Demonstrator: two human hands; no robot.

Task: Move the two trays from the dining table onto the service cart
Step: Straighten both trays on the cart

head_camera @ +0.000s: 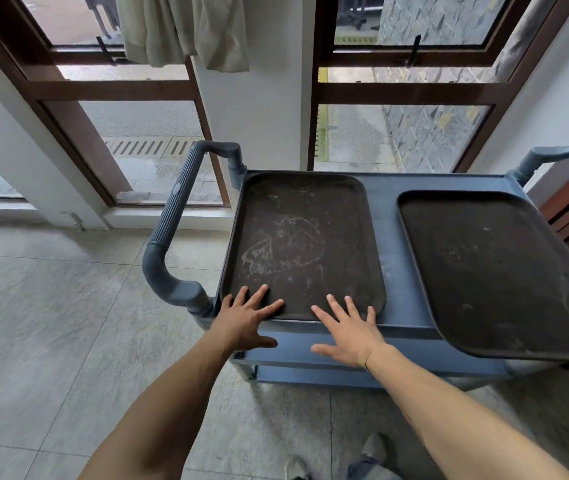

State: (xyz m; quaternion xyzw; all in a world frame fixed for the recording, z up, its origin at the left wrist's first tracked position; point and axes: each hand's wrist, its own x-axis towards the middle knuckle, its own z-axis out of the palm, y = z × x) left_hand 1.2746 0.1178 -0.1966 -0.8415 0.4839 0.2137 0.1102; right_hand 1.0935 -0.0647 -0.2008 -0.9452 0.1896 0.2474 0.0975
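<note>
Nearest: grey tiled floor (68,341), shoe tips (373,445) at the bottom edge. Two bare forearms reach forward.

Left hand (245,320): flat, fingers spread, fingertips on the near left corner of the left tray (302,244), thumb down over the cart's front lip. Grip open, nothing clasped. Right hand (349,330): likewise flat and splayed, fingertips at the tray's near edge, palm over the cart rim. Grip open; whether the palm touches the rim is hard to judge from this angle.

Left tray: dark, scuffed with pale marks, lying flat on the top shelf of the blue service cart (394,258), at the end beside the ribbed push handle (175,220).

Right tray (498,271): dark, also on the top shelf, apart from the first, its near corner overhanging the cart's front edge.

Beyond: brown-framed windows (404,95), a pale curtain (186,29), paving outside.
</note>
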